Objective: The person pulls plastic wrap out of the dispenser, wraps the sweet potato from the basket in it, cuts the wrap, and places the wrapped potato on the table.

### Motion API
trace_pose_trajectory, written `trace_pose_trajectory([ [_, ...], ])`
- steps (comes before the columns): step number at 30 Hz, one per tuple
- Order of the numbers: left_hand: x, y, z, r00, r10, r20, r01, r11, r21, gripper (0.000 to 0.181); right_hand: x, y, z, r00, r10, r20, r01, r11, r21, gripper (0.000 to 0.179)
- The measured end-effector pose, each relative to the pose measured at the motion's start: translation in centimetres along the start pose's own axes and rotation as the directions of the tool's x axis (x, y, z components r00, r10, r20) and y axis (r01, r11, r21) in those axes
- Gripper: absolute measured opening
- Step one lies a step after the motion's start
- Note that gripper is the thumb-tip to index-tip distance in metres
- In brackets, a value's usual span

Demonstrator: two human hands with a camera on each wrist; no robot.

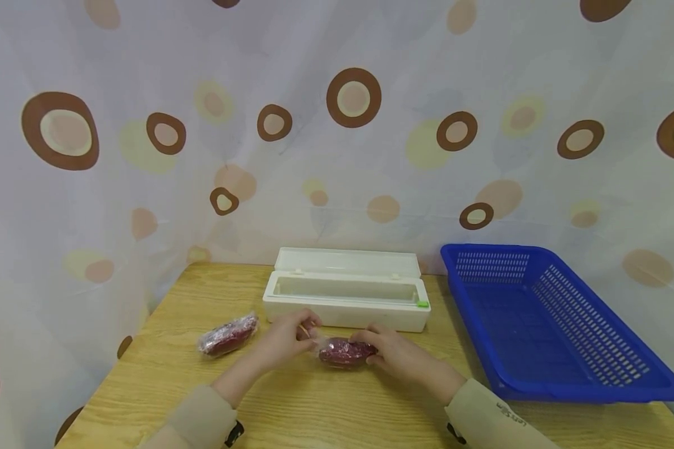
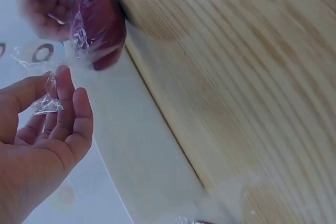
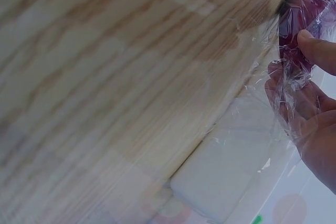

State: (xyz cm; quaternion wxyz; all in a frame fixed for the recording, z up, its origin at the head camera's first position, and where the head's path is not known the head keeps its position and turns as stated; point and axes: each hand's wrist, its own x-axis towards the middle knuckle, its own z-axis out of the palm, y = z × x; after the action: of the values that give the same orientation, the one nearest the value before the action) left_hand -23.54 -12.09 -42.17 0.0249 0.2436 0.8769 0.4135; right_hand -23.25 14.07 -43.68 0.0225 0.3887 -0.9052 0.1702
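A dark red, oblong vegetable (image 1: 342,353) wrapped in clear cling film lies between my hands, in front of the white box. With thumb and fingers, my left hand (image 1: 283,337) pinches the gathered film end (image 2: 49,98) at the vegetable's left. My right hand (image 1: 397,354) grips the vegetable's right end, its thumb pressed on the dark red skin in the right wrist view. Loose cling film (image 3: 257,85) hangs from the right fingers there. Left of my left hand, a second film-wrapped dark red vegetable (image 1: 228,337) rests on the wooden table (image 1: 281,411).
Behind my hands stands a long white cling film box (image 1: 345,318), its lid (image 1: 348,262) raised and a green slider (image 1: 422,304) at its right end. A blue plastic basket (image 1: 545,337) sits on the right. A patterned curtain (image 1: 314,162) hangs along the table's back.
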Motion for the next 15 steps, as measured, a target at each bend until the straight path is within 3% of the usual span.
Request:
trace_pose_trajectory([
  [9, 0.9, 0.2, 1.3, 1.0, 0.013, -0.023, -0.015, 0.997, -0.082, 0.027, 0.1, 0.2, 0.2, 1.0, 0.001, 0.002, -0.001, 1.0, -0.006, 0.042],
  [15, 1.0, -0.1, 1.6, 1.0, 0.022, 0.011, -0.02, 0.991, -0.132, 0.031, 0.1, 0.4, 0.3, 1.0, -0.003, -0.007, 0.003, 1.0, -0.003, 0.042],
])
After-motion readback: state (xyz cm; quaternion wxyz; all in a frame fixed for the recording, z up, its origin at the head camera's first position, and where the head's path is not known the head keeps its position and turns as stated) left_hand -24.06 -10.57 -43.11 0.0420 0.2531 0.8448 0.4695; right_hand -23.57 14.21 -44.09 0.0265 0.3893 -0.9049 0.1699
